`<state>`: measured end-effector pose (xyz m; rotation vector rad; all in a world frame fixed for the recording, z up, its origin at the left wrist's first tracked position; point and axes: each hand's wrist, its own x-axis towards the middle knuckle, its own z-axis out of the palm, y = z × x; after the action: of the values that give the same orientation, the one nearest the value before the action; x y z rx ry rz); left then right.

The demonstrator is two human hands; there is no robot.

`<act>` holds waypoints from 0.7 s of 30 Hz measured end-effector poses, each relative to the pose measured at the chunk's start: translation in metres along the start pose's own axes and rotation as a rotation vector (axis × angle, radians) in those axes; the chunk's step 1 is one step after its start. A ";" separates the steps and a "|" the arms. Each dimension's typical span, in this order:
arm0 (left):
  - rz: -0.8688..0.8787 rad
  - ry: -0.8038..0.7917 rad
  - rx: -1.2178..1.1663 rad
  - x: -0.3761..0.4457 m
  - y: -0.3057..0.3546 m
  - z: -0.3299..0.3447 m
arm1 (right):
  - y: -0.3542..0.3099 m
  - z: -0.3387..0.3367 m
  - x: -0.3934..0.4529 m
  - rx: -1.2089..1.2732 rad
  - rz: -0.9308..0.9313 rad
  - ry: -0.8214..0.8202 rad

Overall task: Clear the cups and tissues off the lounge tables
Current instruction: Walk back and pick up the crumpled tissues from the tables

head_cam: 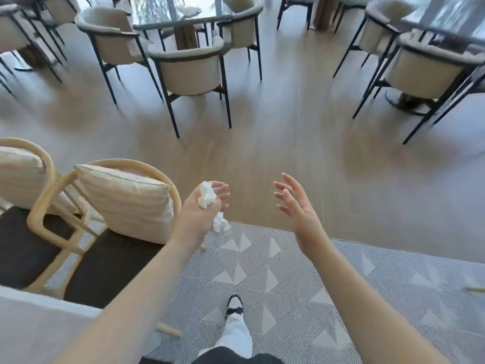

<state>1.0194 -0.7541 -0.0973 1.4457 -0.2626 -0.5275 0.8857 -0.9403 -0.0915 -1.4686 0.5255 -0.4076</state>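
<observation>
Head view: crumpled tissues are gripped in the left hand, carried above a patterned rug; the right hand is held empty, fingers spread. No cups are seen. A glass table ahead may still need clearing.

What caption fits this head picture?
Left hand holds crumpled tissues, right hand open, above a patterned rug.
</observation>
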 end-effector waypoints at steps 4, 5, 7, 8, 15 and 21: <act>-0.019 -0.056 0.019 0.062 0.004 -0.001 | -0.009 0.001 0.055 -0.025 0.007 0.036; -0.002 -0.065 0.034 0.078 0.008 0.000 | -0.013 0.000 0.069 -0.034 0.004 0.042; 0.021 -0.073 0.059 0.112 0.016 0.005 | -0.020 0.000 0.095 -0.038 0.006 0.055; 0.030 -0.078 0.065 0.128 0.020 0.009 | -0.023 -0.001 0.108 -0.036 0.006 0.059; 0.061 -0.137 0.048 0.215 0.035 0.066 | -0.039 -0.034 0.182 -0.027 -0.015 0.129; 0.057 -0.114 0.189 0.292 0.031 0.124 | -0.034 -0.094 0.262 -0.013 -0.006 0.150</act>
<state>1.2169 -1.0048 -0.0930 1.5886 -0.4528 -0.5503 1.0501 -1.1673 -0.0827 -1.4599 0.6440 -0.5225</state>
